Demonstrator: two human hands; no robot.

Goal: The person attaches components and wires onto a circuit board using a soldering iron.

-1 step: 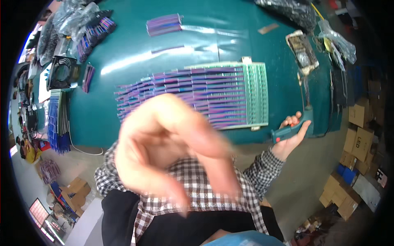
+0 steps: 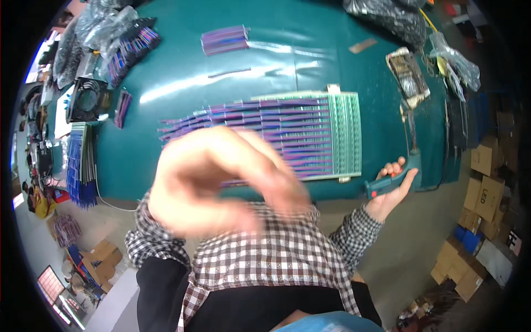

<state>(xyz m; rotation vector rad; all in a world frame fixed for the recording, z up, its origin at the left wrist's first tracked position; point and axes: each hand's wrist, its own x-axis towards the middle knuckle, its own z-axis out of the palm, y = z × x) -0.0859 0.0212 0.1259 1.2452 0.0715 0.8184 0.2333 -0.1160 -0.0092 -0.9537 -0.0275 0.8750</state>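
Note:
My left hand (image 2: 215, 182) is raised close to the camera, smeared by motion. Its fingers curve round with the thumb apart from them, and nothing shows between them. Behind it on the table lies a pale green slotted board (image 2: 345, 133) carrying several rows of narrow purple-blue strips (image 2: 265, 117); the hand covers part of the rows. At the right table edge my right hand (image 2: 395, 185) is wrapped round the handle of a teal soldering gun (image 2: 414, 166) with a red button. Its thin metal tip points away from me, just short of a dark, grimy tray (image 2: 408, 74).
A bundle of purple strips (image 2: 225, 40) and a single strip (image 2: 229, 72) lie farther back on the green table (image 2: 182, 55). At left are a black fan (image 2: 87, 99), more strips (image 2: 123, 109) and plastic bags (image 2: 105, 27). Cardboard boxes (image 2: 459, 265) stand on the floor at right.
My left hand has shifted slightly left, and its thumb and fingertips have moved up in the picture. The right hand keeps its hold on the soldering gun, nearly still.

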